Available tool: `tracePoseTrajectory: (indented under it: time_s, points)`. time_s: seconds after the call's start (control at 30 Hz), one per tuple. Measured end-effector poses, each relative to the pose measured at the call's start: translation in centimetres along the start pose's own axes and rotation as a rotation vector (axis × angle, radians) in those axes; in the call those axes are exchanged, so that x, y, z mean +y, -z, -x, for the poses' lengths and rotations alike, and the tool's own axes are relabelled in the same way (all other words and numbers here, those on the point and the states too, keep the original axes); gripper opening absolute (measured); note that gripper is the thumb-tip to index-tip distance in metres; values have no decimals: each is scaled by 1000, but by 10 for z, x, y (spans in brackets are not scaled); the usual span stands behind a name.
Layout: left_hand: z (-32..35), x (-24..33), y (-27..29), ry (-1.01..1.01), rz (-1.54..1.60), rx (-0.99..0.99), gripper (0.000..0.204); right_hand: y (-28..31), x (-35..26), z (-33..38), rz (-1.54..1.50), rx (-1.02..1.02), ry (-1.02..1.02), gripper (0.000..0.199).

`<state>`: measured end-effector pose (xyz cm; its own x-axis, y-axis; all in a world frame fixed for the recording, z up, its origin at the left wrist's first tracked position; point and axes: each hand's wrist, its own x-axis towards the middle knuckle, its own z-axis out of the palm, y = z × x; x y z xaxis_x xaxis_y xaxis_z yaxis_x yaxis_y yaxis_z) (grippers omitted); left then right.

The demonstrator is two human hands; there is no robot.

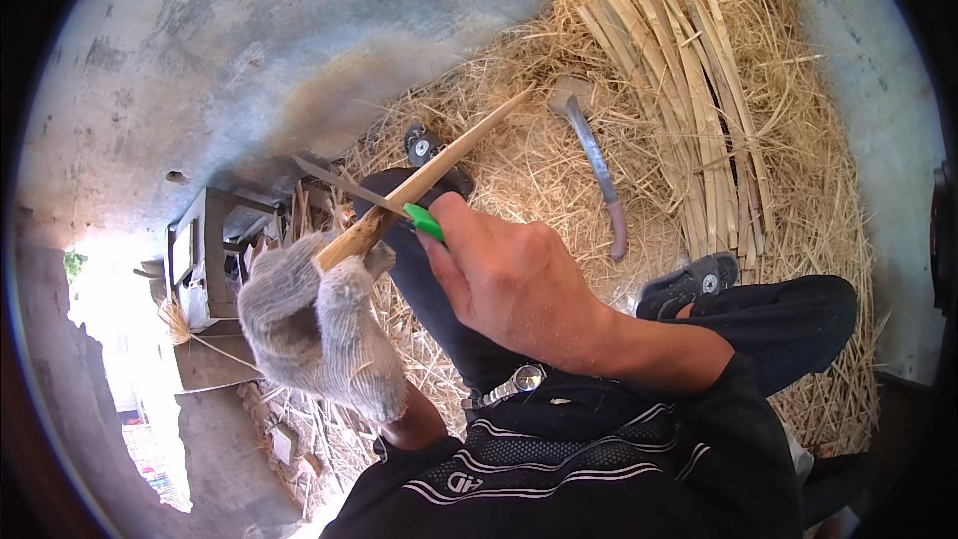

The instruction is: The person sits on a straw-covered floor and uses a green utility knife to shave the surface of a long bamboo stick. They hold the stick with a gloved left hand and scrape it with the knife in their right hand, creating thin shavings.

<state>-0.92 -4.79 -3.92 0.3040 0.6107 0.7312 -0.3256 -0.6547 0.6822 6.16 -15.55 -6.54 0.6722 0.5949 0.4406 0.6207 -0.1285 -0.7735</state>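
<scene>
My left hand (314, 324), in a thick grey knitted glove, is closed around the near end of a pale split wooden strip (454, 155). The strip, perhaps bamboo, slants up and to the right to a narrow far end. In my bare right hand (524, 279) is a knife, its green handle (425, 222) pinched between thumb and fingers. The knife's thin blade (344, 183) crosses the strip just beyond the glove and points up and left. Shavings hide parts of the floor around my legs.
A machete (591, 155) with a brownish handle lies on the shavings (499, 120). Right of it is a bundle of long split strips (689, 90). A wristwatch (524, 379) rests against my dark clothing. Walls stand left and right; a wooden frame (205, 260) is at left.
</scene>
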Motion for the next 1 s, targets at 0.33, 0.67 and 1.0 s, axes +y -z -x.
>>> tracePoseTrajectory:
  time_s: [0.33,0.67,1.0]
  points:
    - [0,-7,-7,24,76,-127,19,-26,114,-5,370,98,-208,15]
    - [-23,32,26,-241,107,160,22,30,-15,14,-125,11,42,16]
    - [-11,8,4,-54,101,-7,24,-10,38,4,204,-20,-292,19]
